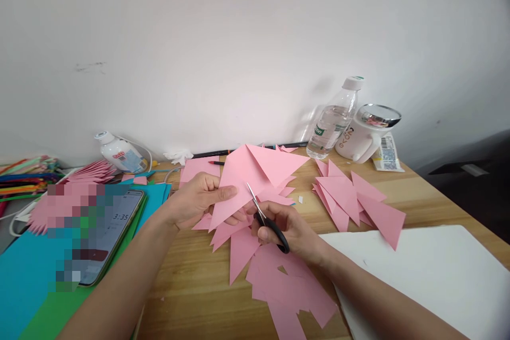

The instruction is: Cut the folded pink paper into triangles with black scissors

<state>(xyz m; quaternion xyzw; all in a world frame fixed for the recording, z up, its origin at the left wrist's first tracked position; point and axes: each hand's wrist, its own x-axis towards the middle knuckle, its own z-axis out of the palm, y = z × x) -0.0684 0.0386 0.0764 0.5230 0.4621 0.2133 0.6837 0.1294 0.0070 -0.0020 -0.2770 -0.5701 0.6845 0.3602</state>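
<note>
A sheet of pink paper (243,170) is pinched between the thumb and fingers of my left hand (207,196). Its upper right part is a pointed flap, partly split from the rest along a slanting line. In my right hand (287,228) are black-handled scissors (260,212), their blades pointing up and left against the sheet's right side. Whether the blades are closed on paper is hard to make out. Below both hands lie cut pink paper pieces (295,287), some with notches. More pink triangles (338,194) lie in a loose pile to the right.
A water bottle (332,122) and a white mug (362,135) stand by the wall at back right. A white board (422,271) lies front right. To the left are a phone (115,234), blue and green paper (24,271), a white bottle (119,153) and colourful pipe cleaners (32,175).
</note>
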